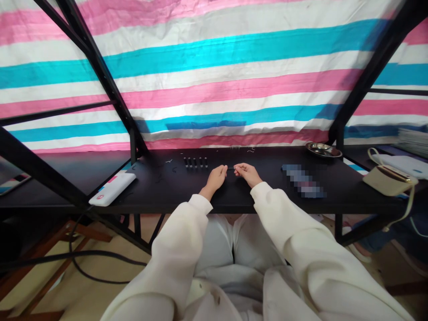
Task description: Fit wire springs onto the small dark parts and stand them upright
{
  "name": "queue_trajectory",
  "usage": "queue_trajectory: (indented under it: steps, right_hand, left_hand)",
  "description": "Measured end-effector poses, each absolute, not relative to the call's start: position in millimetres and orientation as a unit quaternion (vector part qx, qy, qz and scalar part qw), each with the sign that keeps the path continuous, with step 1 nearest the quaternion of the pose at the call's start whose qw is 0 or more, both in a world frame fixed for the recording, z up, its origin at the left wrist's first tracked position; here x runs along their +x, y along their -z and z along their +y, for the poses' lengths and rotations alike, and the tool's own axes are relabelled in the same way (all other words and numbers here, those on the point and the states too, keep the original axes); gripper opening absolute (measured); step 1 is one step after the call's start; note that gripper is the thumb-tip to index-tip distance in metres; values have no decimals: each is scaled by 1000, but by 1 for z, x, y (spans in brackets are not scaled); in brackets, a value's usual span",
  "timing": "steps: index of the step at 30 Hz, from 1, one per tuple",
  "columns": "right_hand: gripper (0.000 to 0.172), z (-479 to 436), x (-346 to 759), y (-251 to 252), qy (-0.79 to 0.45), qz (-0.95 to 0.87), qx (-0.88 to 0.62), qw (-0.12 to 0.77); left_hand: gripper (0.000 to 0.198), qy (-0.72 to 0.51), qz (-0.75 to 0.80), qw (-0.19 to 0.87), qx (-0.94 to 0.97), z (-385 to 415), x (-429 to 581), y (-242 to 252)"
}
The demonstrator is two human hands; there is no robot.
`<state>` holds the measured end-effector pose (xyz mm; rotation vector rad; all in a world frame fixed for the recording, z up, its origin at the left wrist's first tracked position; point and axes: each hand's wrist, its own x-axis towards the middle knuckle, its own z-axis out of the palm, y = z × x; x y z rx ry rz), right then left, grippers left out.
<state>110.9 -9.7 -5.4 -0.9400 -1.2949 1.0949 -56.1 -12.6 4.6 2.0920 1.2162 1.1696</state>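
White sleeves; left hand and right hand pinch, seemingly, one thin dark piece.

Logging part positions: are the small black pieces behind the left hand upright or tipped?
Upright: the small black pieces stand on end in a row on the table.

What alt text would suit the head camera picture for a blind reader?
A person in white sleeves pinches a thin dark piece between left hand and right hand over a black table. A row of small black pieces stands behind the hands, a metal dish sits far right, and a striped tarp hangs behind.
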Motion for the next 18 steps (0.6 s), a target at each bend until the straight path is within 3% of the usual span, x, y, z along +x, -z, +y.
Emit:
queue_trajectory:
  steps: [18]
  right_hand:
    - [46, -6, 112, 9, -472, -537, -386, 583]
  left_hand:
    - [46, -443, 455, 230, 738, -13, -56, -6]
